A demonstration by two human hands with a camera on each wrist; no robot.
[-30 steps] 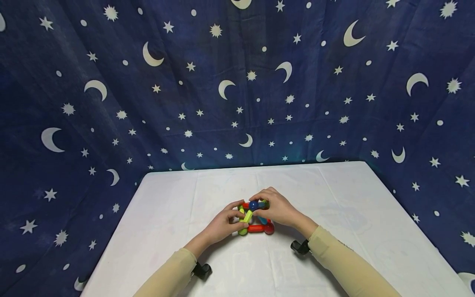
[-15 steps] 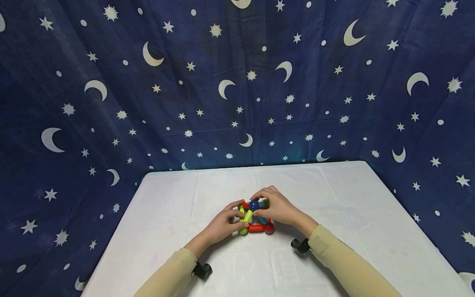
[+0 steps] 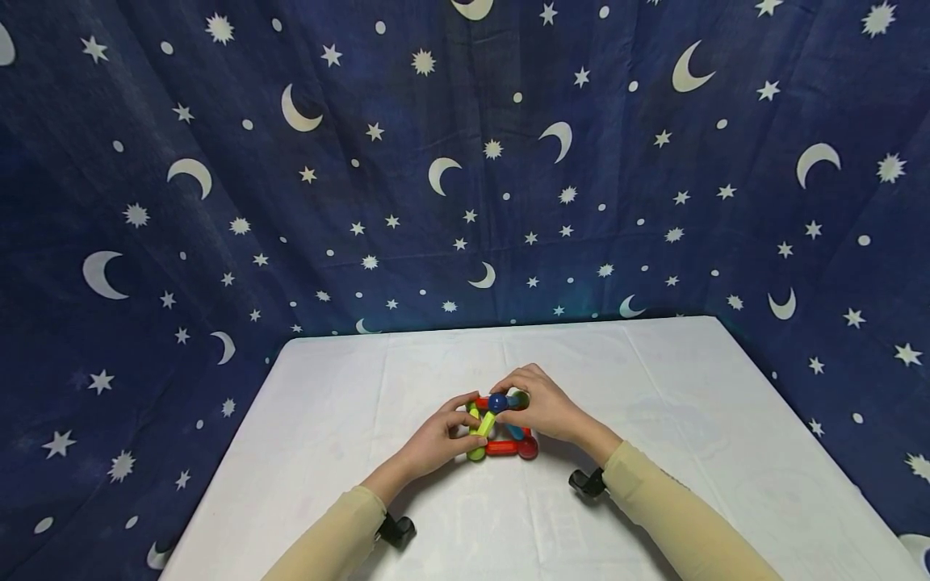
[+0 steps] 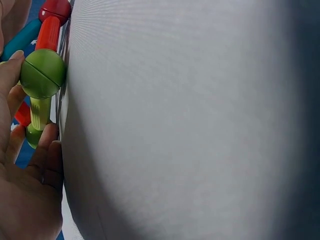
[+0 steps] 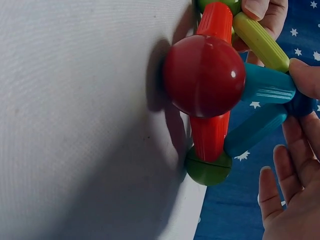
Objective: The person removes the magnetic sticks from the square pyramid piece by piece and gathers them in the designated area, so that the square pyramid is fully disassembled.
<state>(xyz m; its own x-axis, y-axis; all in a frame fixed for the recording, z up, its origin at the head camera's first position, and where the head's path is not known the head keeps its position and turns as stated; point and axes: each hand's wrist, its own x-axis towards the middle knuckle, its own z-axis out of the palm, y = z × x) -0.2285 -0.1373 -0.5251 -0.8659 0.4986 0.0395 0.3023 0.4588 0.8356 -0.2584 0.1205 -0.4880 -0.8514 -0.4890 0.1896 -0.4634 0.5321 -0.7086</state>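
A pyramid-like frame of magnetic building rods and balls stands on the white table. At its top sits a blue ball (image 3: 497,403), pinched between the thumb and fingers of my right hand (image 3: 543,408). My left hand (image 3: 433,436) grips the left side, its thumb at a sloping yellow-green rod (image 5: 261,41) and its other fingers along the base. Two blue rods (image 5: 257,130) slope up to the blue ball. Red rods (image 3: 501,448) run along the base to a red ball (image 5: 205,75) at the near right corner. Green balls (image 4: 43,74) form other corners.
The table (image 3: 465,516) is covered with a white cloth with faint creases. Behind and beside it hangs a dark blue curtain (image 3: 407,202) with moons and stars. Black wrist cameras (image 3: 396,531) are strapped under both sleeves.
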